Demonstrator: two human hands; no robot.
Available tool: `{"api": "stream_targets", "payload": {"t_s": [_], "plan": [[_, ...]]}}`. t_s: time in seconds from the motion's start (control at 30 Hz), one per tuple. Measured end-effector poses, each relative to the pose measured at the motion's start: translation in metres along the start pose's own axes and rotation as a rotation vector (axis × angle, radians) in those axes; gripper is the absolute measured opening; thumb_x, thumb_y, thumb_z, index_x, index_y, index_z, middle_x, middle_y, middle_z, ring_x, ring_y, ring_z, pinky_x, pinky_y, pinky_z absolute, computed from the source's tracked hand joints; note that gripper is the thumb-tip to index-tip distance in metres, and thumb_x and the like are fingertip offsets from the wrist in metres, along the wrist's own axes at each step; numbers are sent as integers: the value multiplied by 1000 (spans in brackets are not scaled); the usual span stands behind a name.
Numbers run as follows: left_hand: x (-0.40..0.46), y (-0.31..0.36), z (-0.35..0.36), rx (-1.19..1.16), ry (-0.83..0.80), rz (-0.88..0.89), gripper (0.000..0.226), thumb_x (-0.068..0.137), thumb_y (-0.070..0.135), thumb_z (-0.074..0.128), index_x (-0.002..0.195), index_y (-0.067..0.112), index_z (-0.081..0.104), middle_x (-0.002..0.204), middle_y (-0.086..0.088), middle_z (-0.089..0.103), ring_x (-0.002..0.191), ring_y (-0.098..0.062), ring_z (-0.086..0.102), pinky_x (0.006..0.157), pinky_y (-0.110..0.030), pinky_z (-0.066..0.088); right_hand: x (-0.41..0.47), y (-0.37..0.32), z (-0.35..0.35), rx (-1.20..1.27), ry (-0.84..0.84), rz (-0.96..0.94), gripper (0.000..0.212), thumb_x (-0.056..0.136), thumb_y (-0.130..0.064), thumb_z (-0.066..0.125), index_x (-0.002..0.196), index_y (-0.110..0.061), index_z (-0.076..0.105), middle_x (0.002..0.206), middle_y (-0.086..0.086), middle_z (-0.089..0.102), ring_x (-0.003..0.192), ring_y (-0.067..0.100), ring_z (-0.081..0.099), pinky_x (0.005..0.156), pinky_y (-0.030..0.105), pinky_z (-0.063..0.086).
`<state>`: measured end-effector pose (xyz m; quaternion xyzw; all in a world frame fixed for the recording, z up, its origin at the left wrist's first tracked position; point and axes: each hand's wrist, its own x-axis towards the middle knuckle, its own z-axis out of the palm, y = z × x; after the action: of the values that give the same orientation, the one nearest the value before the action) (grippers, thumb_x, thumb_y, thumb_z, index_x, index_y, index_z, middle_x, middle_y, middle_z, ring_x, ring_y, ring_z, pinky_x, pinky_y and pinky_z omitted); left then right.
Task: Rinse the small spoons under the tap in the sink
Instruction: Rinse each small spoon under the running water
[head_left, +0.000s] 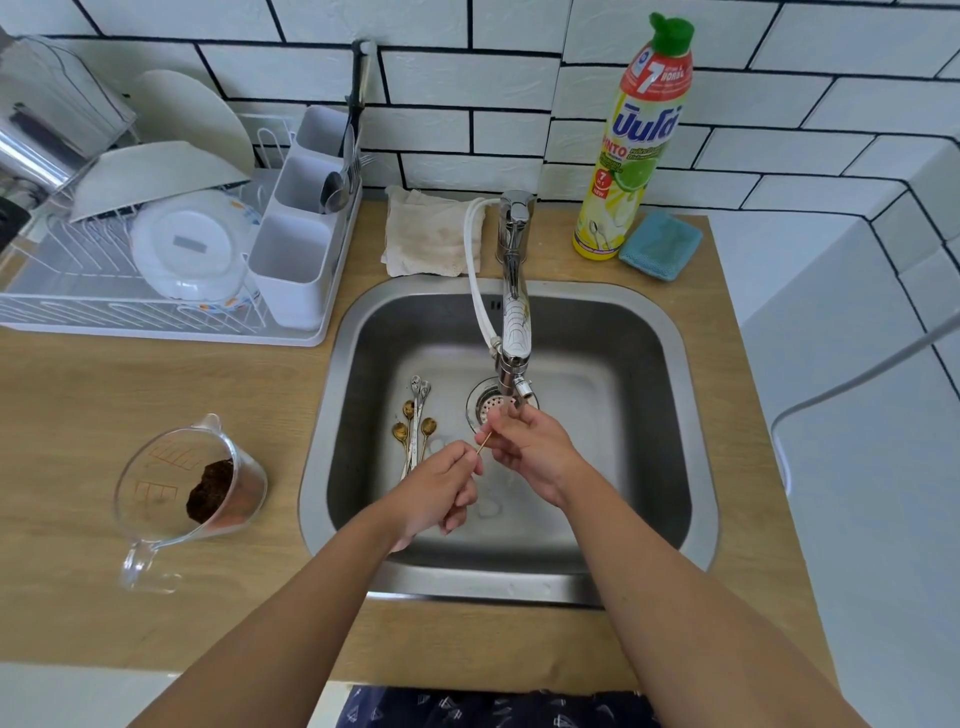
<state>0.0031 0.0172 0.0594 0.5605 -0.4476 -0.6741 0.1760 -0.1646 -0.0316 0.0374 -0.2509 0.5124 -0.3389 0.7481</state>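
Two hands are working over the sink (670, 332) at the centre of the frame. The left hand (439, 491) is pinching one end of a thin gold spoon handle (483, 444) between curled fingers, and the right hand (530, 441) is gripping the other end, fingers curled round it, just below the tap outlet (511, 387). Whether water is running cannot be told. Several more small spoons (414, 423), gold and silver, are lying together on the sink floor, left of the drain strainer (480, 408) and just above the left hand. A measuring jug (189, 491) holding a dark brown lump is standing on the wooden counter (67, 415) at lower left. A dish rack (156, 291) with plates and a cutlery caddy is sitting at upper left. A detergent bottle (636, 140) and a blue sponge (660, 244) are standing at upper right, and a folded cloth (428, 234) is lying behind the sink.
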Motion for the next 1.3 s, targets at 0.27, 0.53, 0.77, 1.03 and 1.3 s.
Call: {"api": "stream_targets", "payload": {"t_s": [0.27, 0.53, 0.77, 1.03, 1.3], "plan": [[0, 7, -7, -198, -77, -102, 28, 108, 38, 39, 102, 14, 51, 73, -4, 60, 48, -17, 53, 46, -26, 46, 2, 4, 1, -5, 55, -26, 41, 83, -45, 76, 100, -9, 65, 91, 8, 81, 79, 15, 78, 64, 22, 58], [-2, -5, -12, -121, -59, -109, 30, 107, 42, 37, 96, 17, 51, 76, -6, 58, 45, -18, 50, 41, -24, 40, 4, 2, 3, -198, 51, -87, 13, 98, -24, 68, 107, -14, 67, 91, 3, 82, 82, 14, 78, 72, 25, 52], [-2, -5, -10, -188, -24, -105, 31, 108, 38, 36, 98, 13, 51, 78, -8, 61, 38, -14, 37, 37, -21, 31, 7, 2, 5, -190, 70, -63, 21, 107, -27, 51, 107, -15, 68, 98, 1, 82, 87, 17, 79, 73, 26, 55], [-2, -2, -6, -201, 4, -124, 31, 108, 38, 37, 102, 11, 50, 82, -9, 63, 36, -13, 33, 36, -19, 27, 7, 3, 2, -313, 127, -129, 22, 106, -28, 52, 98, -18, 70, 88, -2, 82, 67, 11, 75, 63, 23, 46], [-5, 0, -6, -349, -4, -167, 27, 107, 33, 41, 92, 12, 51, 74, -9, 61, 31, -11, 26, 35, -16, 20, 4, -1, -4, -158, 12, -92, 19, 107, -24, 53, 101, -16, 70, 95, 3, 81, 66, 9, 71, 61, 20, 45]]}}
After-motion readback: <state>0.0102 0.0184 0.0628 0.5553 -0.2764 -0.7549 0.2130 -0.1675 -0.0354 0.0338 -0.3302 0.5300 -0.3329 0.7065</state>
